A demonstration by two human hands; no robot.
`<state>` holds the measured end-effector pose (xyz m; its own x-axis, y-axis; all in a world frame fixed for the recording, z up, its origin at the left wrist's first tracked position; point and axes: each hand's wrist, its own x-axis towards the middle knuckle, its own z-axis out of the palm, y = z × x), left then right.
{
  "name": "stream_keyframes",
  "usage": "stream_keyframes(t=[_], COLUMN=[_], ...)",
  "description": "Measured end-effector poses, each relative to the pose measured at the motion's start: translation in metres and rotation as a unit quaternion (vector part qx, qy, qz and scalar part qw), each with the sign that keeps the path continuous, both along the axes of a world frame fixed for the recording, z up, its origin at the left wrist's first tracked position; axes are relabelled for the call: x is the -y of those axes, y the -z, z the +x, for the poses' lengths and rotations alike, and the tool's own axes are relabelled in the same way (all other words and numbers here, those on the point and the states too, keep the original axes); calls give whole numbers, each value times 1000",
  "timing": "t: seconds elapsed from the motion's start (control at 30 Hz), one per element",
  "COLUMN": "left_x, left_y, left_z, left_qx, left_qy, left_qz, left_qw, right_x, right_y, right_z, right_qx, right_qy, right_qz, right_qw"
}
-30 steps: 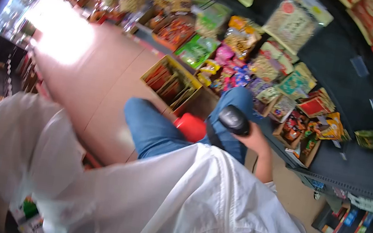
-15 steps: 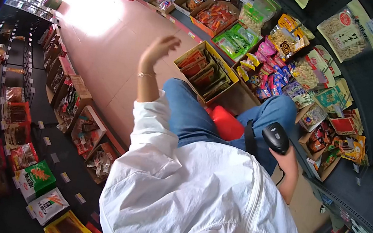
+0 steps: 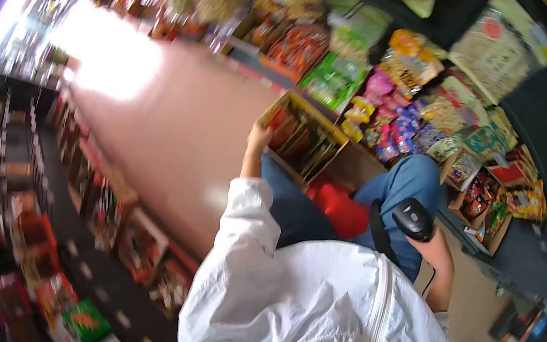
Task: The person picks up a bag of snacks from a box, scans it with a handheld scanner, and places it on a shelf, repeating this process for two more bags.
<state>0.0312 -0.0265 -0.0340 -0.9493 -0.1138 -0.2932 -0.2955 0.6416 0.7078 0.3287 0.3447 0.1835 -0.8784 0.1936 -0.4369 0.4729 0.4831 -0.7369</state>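
Note:
My left hand (image 3: 259,140) is at the left wall of a yellow-edged cardboard box (image 3: 343,137), its fingers curled over the rim. Several packets (image 3: 299,138) in red and dark green stand in rows inside this box. The box rests by my knees, beside the shelf of snacks. On the right, my right hand (image 3: 426,246) is closed around a black barcode scanner (image 3: 413,219), held over my right leg. A cable hangs down below that hand. Between my legs shows a red object (image 3: 335,208), perhaps a seat.
Snack bags (image 3: 333,79) and small colourful packets (image 3: 394,122) fill the shelf ahead and to the right. An opened carton (image 3: 484,202) of packets sits at the right shelf's edge. Along the left, a dark shelf (image 3: 89,271) holds more packaged food, past the tiled aisle floor (image 3: 184,108).
My left hand has come down from the air above the aisle to the box's left rim. My right hand keeps the scanner. The view has shifted and is blurred toward the edges.

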Motion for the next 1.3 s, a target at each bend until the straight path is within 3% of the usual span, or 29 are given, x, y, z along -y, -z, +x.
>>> stream_keyframes(t=[0.03, 0.1, 0.13, 0.17, 0.2, 0.23, 0.27, 0.3, 0.4, 0.43, 0.5, 0.67, 0.9, 0.97, 1.0, 1.07, 1.13, 1.17, 1.2, 1.23, 1.27, 1.3], left_x=[8, -20, -27, -34, -27, -29, -20, -44, -43, -52, -52, -43, -57, -55, -53, -60, -77, -91, -92, -106, -126, -138], left_y=[59, 24, 26, 29, 61, 80, 128, 38, 61, 38, 35, 83, 79, 77, 77, 75, 31, 9, 32, -9, -58, -79], left_z=[-20, -6, -10, -4, -17, -9, -20, 5, 7, 14, 17, 1, 19, 14, 15, 3, 2, 4, -11, 0, 17, 20], left_qx=[20, -32, 82, 54, 133, 108, 157, 213, 219, 199, 167, 202, 94, 5, -152, -218, -271, -202, -170, -243, -249, -253], left_qy=[49, 77, 96, 114, 221, 126, 231, 182, 196, 206, 254, 366, 317, 266, 250, 243, 292, 257, 270, 312, 285, 301], left_qz=[-33, -116, -216, -266, -279, -184, -315, -297, -309, -330, -361, -340, -393, -326, -251, -206, -141, -129, -87, -41, 16, 11], left_qw=[998, 990, 968, 956, 925, 969, 907, 913, 904, 899, 881, 842, 858, 907, 923, 922, 907, 936, 944, 917, 925, 919], right_x=[0, 1, 1, -1, -1, -3, -4, -5, -4, -5, -7, -12, -11, -11, -11, -10, -11, -12, -12, -12, -16, -20], right_y=[-3, -14, -16, -13, -10, -9, -8, -10, -17, -16, -18, -5, -7, -4, -2, -3, -5, -4, -5, -12, -9, -6], right_z=[-2, -1, 1, 4, 6, 8, 11, 12, 11, 13, 15, 17, 28, 31, 30, 29, 27, 26, 25, 22, 21, 22], right_qx=[-19, -13, -10, -41, -49, -54, -38, -23, -13, -20, -28, -5, -13, -21, -29, -29, -30, -48, -65, -36, -63, -89], right_qy=[36, 20, 37, 44, 46, 45, 43, 39, 65, 50, 63, 43, 62, 71, 77, 79, 76, 82, 87, 105, 111, 117], right_qz=[9, 8, -1, 0, 16, 32, 42, 51, 40, 37, 37, 61, 53, 44, 36, 34, 28, 34, 38, 37, 25, 12], right_qw=[999, 1000, 999, 998, 998, 997, 997, 998, 997, 998, 997, 997, 997, 996, 996, 996, 996, 995, 993, 993, 992, 989])
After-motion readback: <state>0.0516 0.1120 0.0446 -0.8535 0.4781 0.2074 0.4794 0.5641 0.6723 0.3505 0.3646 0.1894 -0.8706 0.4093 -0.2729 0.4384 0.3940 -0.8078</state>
